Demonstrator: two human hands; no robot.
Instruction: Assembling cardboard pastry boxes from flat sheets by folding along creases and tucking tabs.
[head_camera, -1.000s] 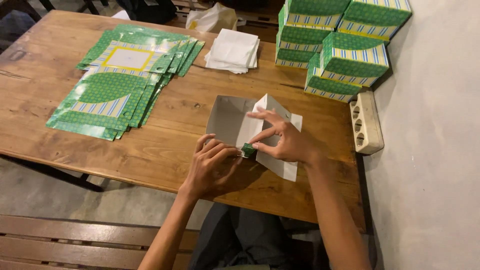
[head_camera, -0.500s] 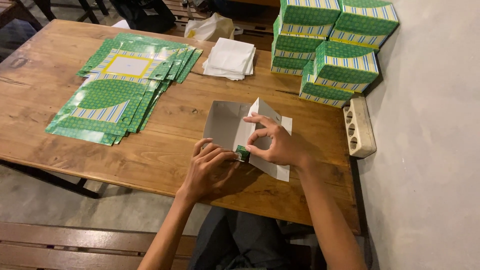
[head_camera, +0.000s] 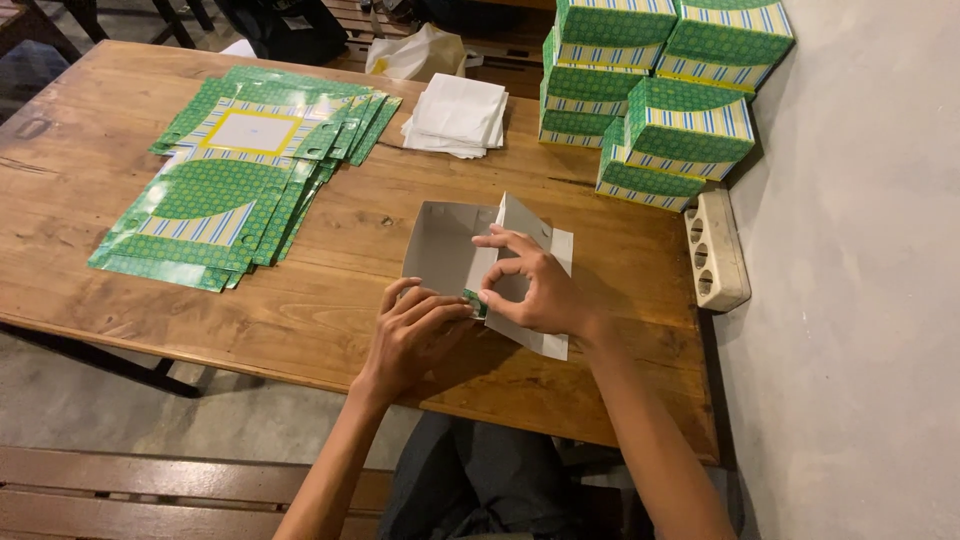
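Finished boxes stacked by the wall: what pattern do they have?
The boxes are green with small dots, with bands of blue, yellow and white stripes; clearest in the head view.

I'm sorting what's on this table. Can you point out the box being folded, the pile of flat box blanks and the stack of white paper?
half-folded box (head_camera: 440, 245), head view, grey inside panel.
flat box blanks (head_camera: 205, 200), head view, top sheet's green dotted face.
white paper stack (head_camera: 458, 112), head view, top sheet.

Green patterned boxes (head_camera: 668, 90) stacked far right; flat green cartons (head_camera: 240, 170) fanned left; grey-lined carton (head_camera: 450, 245) centre.
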